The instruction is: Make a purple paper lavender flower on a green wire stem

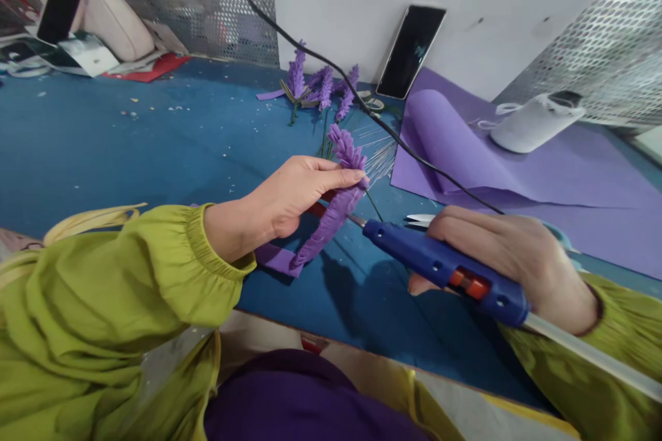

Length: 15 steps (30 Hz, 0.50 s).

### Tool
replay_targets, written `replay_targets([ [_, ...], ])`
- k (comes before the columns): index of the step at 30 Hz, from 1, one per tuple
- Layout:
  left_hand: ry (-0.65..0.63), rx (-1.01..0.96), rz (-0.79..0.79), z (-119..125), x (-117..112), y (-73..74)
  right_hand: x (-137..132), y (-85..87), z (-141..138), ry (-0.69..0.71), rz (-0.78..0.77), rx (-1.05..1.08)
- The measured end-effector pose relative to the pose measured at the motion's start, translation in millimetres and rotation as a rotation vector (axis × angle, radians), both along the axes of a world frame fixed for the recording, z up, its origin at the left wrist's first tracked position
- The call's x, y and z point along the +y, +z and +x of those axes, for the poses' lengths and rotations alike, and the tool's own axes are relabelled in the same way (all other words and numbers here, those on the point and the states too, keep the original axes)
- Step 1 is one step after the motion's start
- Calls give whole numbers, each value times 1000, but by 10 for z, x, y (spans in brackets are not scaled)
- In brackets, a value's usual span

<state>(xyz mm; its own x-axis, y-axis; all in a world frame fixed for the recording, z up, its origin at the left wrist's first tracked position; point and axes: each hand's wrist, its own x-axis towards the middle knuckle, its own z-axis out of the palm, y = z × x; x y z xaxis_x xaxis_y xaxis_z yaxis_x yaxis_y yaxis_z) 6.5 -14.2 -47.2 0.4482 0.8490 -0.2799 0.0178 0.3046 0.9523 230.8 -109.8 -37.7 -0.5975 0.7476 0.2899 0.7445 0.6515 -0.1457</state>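
Observation:
Between the thumb and fingers of my left hand (294, 196) is a purple paper flower (347, 148), its fringed spike pointing up and a thin green stem (373, 205) slanting down to the right. A purple fringed strip (325, 231) hangs from the flower and bends onto the table. My right hand (496, 262) is wrapped round a blue hot glue gun (414, 248), a long pale glue stick (594, 358) coming out of its back. The gun's metal nozzle is close to the strip; whether they touch I cannot tell. Scissors (420, 219) lie partly hidden under my right hand.
Several purple flowers (325, 88) and thin wires (380, 158) lie behind my left hand. A black cord (310, 55) crosses above the blue table (170, 145). Purple sheets (460, 138) with a white roll (535, 125) are at right; a phone (411, 52) leans on the white board.

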Motion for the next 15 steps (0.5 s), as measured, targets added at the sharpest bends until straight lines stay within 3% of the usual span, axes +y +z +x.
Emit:
replay_targets([
  [5,15,-34,-47,-8,13,25,13,42,41,16,28,97],
  [9,17,-58,-85,-18,15,58,98,52,102,-121,137,229],
  [12,8,-61,-89,-24,1,79,217,-22,138,-249,102,106],
  [15,-12,-77,-83,-26,-27,91,336,-131,117,-273,-34,-60],
])
